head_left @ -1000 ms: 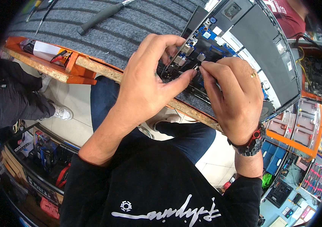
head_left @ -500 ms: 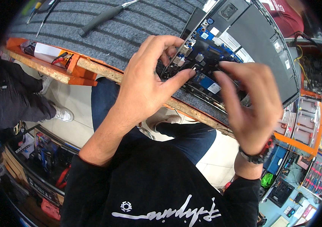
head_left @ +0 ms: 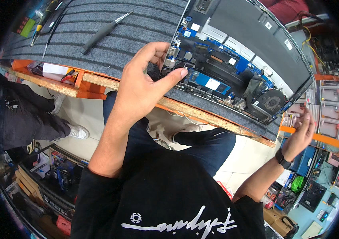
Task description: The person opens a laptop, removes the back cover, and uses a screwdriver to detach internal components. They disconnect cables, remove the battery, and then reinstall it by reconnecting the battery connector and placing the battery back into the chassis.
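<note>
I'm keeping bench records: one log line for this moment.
left hand: holds opened laptop at edge; right hand: clear of laptop; grey screwdriver: on striped mat

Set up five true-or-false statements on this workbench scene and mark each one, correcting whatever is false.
1. The left hand holds the opened laptop by its left edge. True.
2. The right hand is touching the laptop's circuit board. False: it is apart from the laptop, off to its right.
3. A screwdriver with a dark gray handle lies on the striped mat. True.
4. The laptop's round fan sits directly beside the left thumb. False: it is toward the laptop's other end, on the right hand's side.
5. A dark watch is on the right wrist. True.
</note>
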`<state>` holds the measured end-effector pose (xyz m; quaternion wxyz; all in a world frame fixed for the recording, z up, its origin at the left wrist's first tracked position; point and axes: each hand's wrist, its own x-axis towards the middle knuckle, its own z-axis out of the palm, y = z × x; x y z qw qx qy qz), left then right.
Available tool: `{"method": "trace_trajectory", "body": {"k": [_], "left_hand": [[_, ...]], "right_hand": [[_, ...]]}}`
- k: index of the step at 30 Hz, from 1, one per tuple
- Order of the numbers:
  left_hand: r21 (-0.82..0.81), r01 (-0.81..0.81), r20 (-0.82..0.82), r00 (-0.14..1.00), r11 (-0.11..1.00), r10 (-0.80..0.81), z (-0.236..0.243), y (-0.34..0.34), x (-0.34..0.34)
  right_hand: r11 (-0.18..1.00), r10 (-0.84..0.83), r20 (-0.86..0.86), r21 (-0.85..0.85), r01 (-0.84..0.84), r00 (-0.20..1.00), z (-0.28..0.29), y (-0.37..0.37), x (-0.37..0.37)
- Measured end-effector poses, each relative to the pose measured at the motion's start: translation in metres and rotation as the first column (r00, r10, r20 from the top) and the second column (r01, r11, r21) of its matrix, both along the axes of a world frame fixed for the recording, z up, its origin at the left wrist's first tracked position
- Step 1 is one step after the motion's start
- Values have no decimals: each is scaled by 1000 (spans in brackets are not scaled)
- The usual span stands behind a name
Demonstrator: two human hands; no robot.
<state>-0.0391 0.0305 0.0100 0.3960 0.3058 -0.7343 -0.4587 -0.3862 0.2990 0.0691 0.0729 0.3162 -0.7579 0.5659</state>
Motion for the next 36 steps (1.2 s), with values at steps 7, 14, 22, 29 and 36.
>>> {"method": "trace_trajectory", "body": {"k": [7,14,22,29,36], "left_hand": [[43,4,43,999,999,-6,9,1,-3],[109,60,-11,998,992,-59,9,-3,-4],[149,119,8,993,982,-121,14,-11,-3],[132,114,33,992,985,-120,16,-10,-5],[148,95,26,995,984,-100,17,-11,-5]], "right_hand": [[987,152,356,-100,-124,922,-51,4,25],[961,273,300,-132,-244,914,-63,7,33],[950,306,309,-166,-266,901,-67,12,29],[950,303,281,-163,-265,911,-69,13,28],[943,325,273,-171,-286,906,-70,15,28]]}}
